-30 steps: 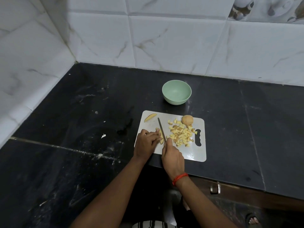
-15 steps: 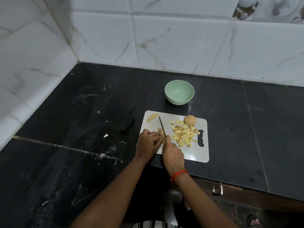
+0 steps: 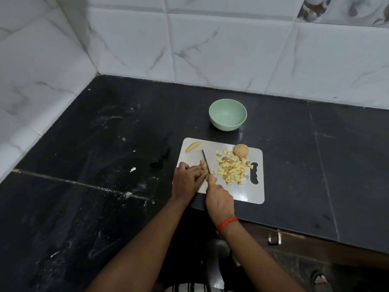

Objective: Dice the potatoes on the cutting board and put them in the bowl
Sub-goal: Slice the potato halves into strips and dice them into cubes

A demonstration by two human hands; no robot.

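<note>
A white cutting board (image 3: 248, 192) lies on the black counter. On it sit a pile of diced potato (image 3: 232, 169), a whole potato (image 3: 241, 150) at the far edge and a potato wedge (image 3: 193, 146) at the far left corner. My right hand (image 3: 219, 200) grips a knife (image 3: 205, 163), its blade pointing away from me. My left hand (image 3: 186, 180) pinches a small potato piece (image 3: 202, 163) against the board, right beside the blade; most of that piece is hidden by my fingers. A light green bowl (image 3: 227, 114) stands beyond the board with nothing in it.
The black stone counter (image 3: 105, 165) meets white tiled walls at the back and left. Small white scraps (image 3: 132, 169) lie on the counter left of the board. The counter's front edge, a cabinet handle (image 3: 274, 238) and the floor are at the lower right.
The knife blade and both hands stay at the same spot on the board, with small cutting motion. The view has shifted slightly; the diced pile, potato and bowl have not moved.
</note>
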